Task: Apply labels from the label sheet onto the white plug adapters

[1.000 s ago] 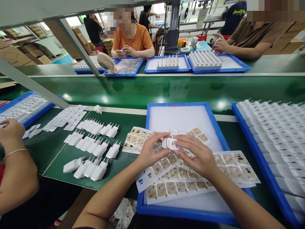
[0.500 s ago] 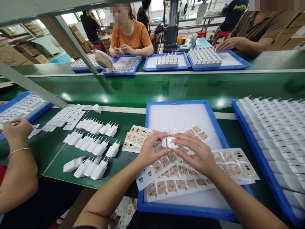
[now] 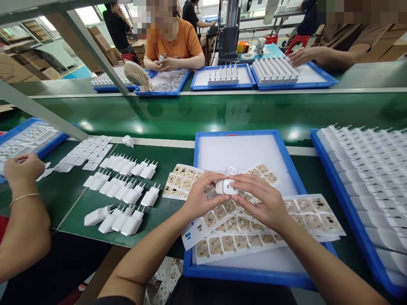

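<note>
- We pinch one white charger [image 3: 226,187] between our left hand [image 3: 199,198] and right hand [image 3: 263,203], fingertips closed on it, above the label sheets [image 3: 251,231] in the blue tray [image 3: 241,277].
- Many label slots look already peeled, though glare blurs this.
- Left of the tray lie rows of chargers [image 3: 122,195], seemingly finished; the full tray [image 3: 365,178] on the right seems left to do.
- A co-worker's hand [image 3: 22,169] rests farther left.

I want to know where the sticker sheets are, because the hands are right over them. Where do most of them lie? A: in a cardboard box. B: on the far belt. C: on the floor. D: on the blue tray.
D: the sticker sheets lie spread across the blue tray, under the left hand and right hand holding a white charger.
</note>
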